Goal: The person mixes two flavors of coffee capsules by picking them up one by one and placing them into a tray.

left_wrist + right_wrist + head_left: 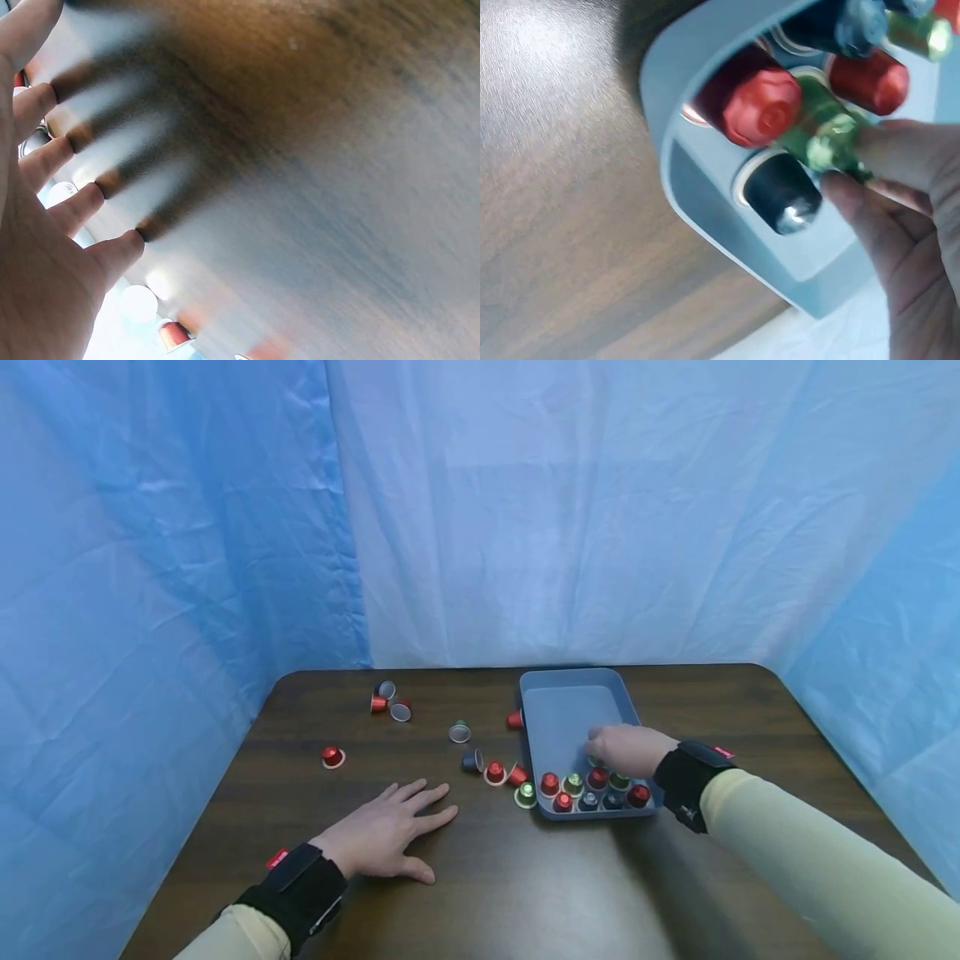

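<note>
My right hand (628, 749) reaches over a blue-grey tray (570, 693) and pinches a green coffee capsule (596, 762), mostly hidden by the fingers. Close by in the right wrist view stand a dark capsule (780, 191) and a red capsule (761, 107). The tray's near end holds several more capsules in rows, red, green and dark blue, rims down. My left hand (390, 835) rests on the table with its fingers spread, holding nothing. Just beyond its fingertips lie a dark blue capsule (472, 761) and a red capsule (495, 772).
Left of the tray lie a green capsule (525, 794) and red ones, one against its far left side (514, 719). Farther left are a silver-lidded capsule (460, 732), a small cluster (401, 711) and a lone red capsule (332, 757). Blue sheeting (585, 527) hangs behind the table.
</note>
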Demonstrator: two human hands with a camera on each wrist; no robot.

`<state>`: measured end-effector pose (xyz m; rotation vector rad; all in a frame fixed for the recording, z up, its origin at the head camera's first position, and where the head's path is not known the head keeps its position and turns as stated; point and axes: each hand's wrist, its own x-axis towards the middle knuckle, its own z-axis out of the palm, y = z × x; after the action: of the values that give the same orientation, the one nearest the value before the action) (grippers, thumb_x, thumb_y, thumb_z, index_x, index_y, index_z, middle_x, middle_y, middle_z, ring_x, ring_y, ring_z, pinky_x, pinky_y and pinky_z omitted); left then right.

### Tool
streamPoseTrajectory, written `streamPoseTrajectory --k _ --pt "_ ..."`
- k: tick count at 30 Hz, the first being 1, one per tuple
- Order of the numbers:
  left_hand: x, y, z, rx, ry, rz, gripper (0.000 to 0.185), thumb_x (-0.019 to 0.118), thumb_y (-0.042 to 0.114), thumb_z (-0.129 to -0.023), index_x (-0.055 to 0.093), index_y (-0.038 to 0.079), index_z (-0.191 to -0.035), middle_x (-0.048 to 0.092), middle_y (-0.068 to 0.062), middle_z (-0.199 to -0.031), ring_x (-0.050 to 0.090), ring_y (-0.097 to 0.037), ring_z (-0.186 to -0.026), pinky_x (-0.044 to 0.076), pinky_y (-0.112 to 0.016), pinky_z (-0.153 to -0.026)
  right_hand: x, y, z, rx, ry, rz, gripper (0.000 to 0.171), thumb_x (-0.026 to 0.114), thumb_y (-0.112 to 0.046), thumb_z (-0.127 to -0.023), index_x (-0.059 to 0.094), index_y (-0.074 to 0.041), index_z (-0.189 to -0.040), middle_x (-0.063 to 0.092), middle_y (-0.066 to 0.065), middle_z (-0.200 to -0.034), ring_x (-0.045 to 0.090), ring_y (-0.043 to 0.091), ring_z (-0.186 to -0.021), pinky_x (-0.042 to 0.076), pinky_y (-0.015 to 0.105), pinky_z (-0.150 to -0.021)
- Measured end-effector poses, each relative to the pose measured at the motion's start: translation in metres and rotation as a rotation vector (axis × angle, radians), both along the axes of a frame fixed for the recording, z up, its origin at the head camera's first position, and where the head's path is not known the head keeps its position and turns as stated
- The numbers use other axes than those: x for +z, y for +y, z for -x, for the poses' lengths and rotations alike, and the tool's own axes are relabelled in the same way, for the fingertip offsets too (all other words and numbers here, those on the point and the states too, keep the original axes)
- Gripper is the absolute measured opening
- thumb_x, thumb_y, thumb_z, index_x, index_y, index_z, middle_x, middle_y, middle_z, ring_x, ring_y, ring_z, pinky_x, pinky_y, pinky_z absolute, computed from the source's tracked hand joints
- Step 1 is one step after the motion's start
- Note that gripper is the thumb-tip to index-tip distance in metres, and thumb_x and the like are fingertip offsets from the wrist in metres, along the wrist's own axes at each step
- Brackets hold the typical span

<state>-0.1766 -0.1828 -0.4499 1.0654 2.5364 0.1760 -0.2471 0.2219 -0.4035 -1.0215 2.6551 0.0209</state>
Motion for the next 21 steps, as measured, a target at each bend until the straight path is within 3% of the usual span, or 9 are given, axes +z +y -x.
streamPoseTrajectory --k 5,8,11,16,21 --pt "0.001 0.001 0.0 -0.001 0.004 0.007 0.09 0.068 0.069 -0.085 0.034 0.034 -0.16 0.023 -0.003 -0.17 0.02 -0.039 -0.154 0.025 -0.063 -0.119 0.011 -0.002 -0.003 -0.005 0.024 0.04 0.026 0.074 -0.006 -0.092 0.074 -0.008 -0.119 0.072 0.007 -0.107 0.071 0.02 -0.094 0.06 0.041 -0.086" --pt "0.003 0.002 0.0 0.001 0.014 0.022 0.09 0.068 0.07 -0.084 0.034 0.035 -0.16 0.024 -0.003 -0.169 0.022 -0.039 -0.154 0.027 -0.062 -0.119 0.02 -0.013 -0.008 0.054 0.088 0.085 0.032 0.075 -0.009 -0.092 0.072 -0.007 -0.124 0.072 0.01 -0.114 0.071 0.024 -0.102 0.059 0.042 -0.089" --pt "0.005 0.003 0.0 0.005 0.019 0.025 0.09 0.07 0.069 -0.083 0.036 0.034 -0.159 0.027 -0.004 -0.168 0.025 -0.039 -0.153 0.029 -0.062 -0.118 0.025 -0.032 -0.016 0.155 0.15 0.129 0.032 0.077 -0.011 -0.091 0.072 -0.008 -0.123 0.073 0.008 -0.111 0.071 0.022 -0.1 0.059 0.037 -0.087" --pt "0.006 0.004 -0.002 0.012 0.013 0.021 0.092 0.069 0.071 -0.082 0.036 0.033 -0.159 0.027 -0.005 -0.168 0.024 -0.04 -0.153 0.029 -0.064 -0.117 0.021 -0.066 -0.033 0.289 0.178 0.136 0.029 0.079 -0.018 -0.091 0.073 -0.012 -0.119 0.072 0.001 -0.103 0.066 0.015 -0.09 0.058 0.028 -0.079" --pt "0.001 0.002 -0.005 0.023 -0.019 0.039 0.096 0.06 0.078 -0.084 0.026 0.035 -0.163 0.015 -0.002 -0.172 0.012 -0.037 -0.157 0.02 -0.067 -0.119 0.009 -0.086 -0.043 0.337 0.16 0.082 0.03 0.08 -0.024 -0.091 0.075 -0.015 -0.119 0.072 0.001 -0.107 0.061 0.013 -0.088 0.056 0.024 -0.08"
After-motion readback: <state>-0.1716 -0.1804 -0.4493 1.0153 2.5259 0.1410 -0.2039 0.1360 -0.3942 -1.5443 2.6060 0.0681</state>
